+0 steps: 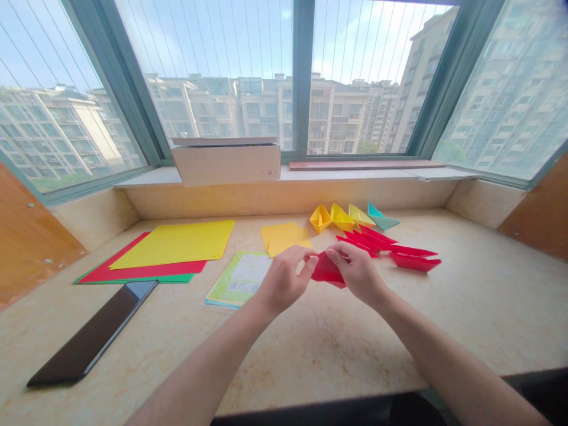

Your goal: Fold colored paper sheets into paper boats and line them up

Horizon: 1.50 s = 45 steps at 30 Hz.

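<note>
A folded piece of red paper (327, 270) is held up above the counter, between my two hands. My left hand (288, 277) pinches its left side with thumb and fingers. On the other side, my right hand (357, 273) grips the paper, thumb toward me and fingers behind. Just beyond my right hand lie several flat red paper boats (370, 238), with more red paper boats (415, 259) to their right. Behind those stand a yellow paper boat (320, 219), another yellow boat (341, 218), a pale yellow boat (360, 216) and a teal boat (382, 218).
Yellow sheets (177, 244) overlap red (146, 273) and green sheets at the left. A black phone (91, 337) lies in front. Small orange-yellow sheets (286, 236) and a plastic-wrapped paper pack (239, 278) sit left of my hands. A white box (226, 163) rests on the windowsill.
</note>
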{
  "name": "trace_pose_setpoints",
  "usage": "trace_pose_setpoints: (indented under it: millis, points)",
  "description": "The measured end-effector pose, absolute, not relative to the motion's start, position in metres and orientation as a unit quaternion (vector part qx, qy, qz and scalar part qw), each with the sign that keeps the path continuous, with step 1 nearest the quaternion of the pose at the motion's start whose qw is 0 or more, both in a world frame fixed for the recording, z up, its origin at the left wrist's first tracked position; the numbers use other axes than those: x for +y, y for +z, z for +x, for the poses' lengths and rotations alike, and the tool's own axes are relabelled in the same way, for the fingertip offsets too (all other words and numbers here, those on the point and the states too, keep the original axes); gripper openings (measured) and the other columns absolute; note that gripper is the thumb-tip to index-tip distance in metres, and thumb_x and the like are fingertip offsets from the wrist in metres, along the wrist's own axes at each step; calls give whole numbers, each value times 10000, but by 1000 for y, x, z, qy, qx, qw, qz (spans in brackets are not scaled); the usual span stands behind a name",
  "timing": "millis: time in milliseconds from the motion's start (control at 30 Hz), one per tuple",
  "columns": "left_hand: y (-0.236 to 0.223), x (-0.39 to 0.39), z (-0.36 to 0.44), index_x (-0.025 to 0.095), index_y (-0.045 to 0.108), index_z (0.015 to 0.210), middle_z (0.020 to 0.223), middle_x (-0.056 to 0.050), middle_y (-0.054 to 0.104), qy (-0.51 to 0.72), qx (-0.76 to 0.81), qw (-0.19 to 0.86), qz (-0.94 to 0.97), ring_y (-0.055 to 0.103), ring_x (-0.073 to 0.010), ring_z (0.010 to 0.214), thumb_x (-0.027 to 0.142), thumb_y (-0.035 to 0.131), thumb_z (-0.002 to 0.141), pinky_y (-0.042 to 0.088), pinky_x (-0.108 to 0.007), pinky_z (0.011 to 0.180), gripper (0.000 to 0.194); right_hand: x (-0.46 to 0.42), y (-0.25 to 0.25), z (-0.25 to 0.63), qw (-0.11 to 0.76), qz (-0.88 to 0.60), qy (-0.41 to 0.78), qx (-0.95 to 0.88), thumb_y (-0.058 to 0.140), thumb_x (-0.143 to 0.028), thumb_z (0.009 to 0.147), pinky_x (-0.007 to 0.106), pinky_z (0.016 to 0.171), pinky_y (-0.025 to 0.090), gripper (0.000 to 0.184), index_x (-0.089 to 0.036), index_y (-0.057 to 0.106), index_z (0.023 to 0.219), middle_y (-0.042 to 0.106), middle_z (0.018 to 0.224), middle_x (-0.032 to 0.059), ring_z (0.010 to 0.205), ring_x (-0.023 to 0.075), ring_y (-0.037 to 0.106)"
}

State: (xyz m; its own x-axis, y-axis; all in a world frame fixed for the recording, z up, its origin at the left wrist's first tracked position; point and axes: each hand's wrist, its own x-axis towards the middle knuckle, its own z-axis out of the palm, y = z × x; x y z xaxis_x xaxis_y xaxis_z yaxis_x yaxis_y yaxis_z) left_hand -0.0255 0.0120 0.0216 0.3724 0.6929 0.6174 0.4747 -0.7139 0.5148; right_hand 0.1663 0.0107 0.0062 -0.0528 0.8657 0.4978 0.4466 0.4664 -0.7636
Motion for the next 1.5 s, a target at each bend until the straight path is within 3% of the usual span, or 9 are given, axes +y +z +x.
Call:
trace_pose_setpoints:
  millis: [100, 167, 500, 667, 867, 1133, 1233, 1333, 1500]
  points:
    - [19, 12, -25, 180, 586, 1191, 1108, -79, 699, 435, 337, 153, 821, 674, -186, 907, 154, 609, 845, 549, -317, 807, 347, 9, 10, 165, 515, -481, 253, -663, 537, -469, 927, 290, 577, 483, 327, -183, 668, 837, 694, 737, 39, 671, 195, 635]
    - [17, 12, -25, 192, 571, 1213, 1141, -77, 688, 425, 331, 164, 826, 672, -190, 937, 140, 615, 829, 557, -326, 825, 391, 8, 12, 164, 514, -475, 278, -658, 547, -491, 916, 284, 562, 485, 341, -183, 673, 838, 700, 744, 44, 668, 195, 638]
    - [19, 10, -22, 196, 598, 1151, 1098, -64, 686, 424, 335, 159, 826, 651, -208, 1013, 109, 627, 810, 534, -347, 902, 353, 1, 12, 157, 519, -434, 377, -632, 598, -475, 892, 286, 585, 528, 324, -182, 690, 992, 734, 837, 65, 735, 208, 681]
    - [19, 8, -21, 182, 610, 1121, 1033, -65, 699, 432, 338, 180, 817, 671, -195, 911, 116, 619, 806, 555, -347, 845, 322, -2, 13, 153, 525, -444, 387, -615, 623, -463, 878, 303, 609, 546, 332, -181, 665, 1048, 740, 876, 82, 748, 215, 697]
    - [20, 5, -19, 185, 609, 1164, 1119, -83, 691, 425, 336, 199, 816, 659, -220, 1011, 179, 698, 790, 543, -350, 887, 384, -2, 11, 152, 536, -447, 384, -605, 636, -456, 871, 306, 620, 553, 323, -182, 655, 1039, 735, 849, 78, 758, 221, 704]
    - [21, 6, -19, 191, 616, 1140, 1107, -67, 701, 425, 338, 219, 811, 670, -212, 1000, 90, 636, 790, 539, -350, 898, 365, -3, 12, 153, 530, -425, 422, -600, 617, -434, 887, 314, 653, 552, 301, -184, 649, 1053, 732, 902, 85, 797, 221, 701]
    - [20, 5, -18, 186, 618, 1126, 1080, -63, 700, 430, 351, 226, 800, 672, -193, 961, 22, 570, 765, 563, -303, 811, 399, -5, 13, 151, 528, -430, 420, -599, 628, -421, 879, 306, 624, 547, 301, -186, 642, 1067, 729, 899, 83, 773, 214, 698]
    - [17, 6, -18, 175, 629, 1082, 1016, -57, 706, 440, 366, 237, 785, 681, -171, 862, 43, 590, 772, 568, -265, 712, 339, -7, 13, 148, 528, -442, 403, -603, 651, -401, 864, 303, 616, 545, 290, -186, 650, 1059, 732, 912, 87, 772, 213, 698]
    - [13, 9, -19, 177, 656, 1008, 943, -48, 712, 456, 371, 182, 788, 681, -174, 818, 140, 658, 818, 548, -293, 736, 194, -8, 11, 147, 542, -445, 396, -593, 654, -395, 867, 306, 652, 553, 265, -184, 660, 1028, 744, 890, 82, 787, 214, 707]
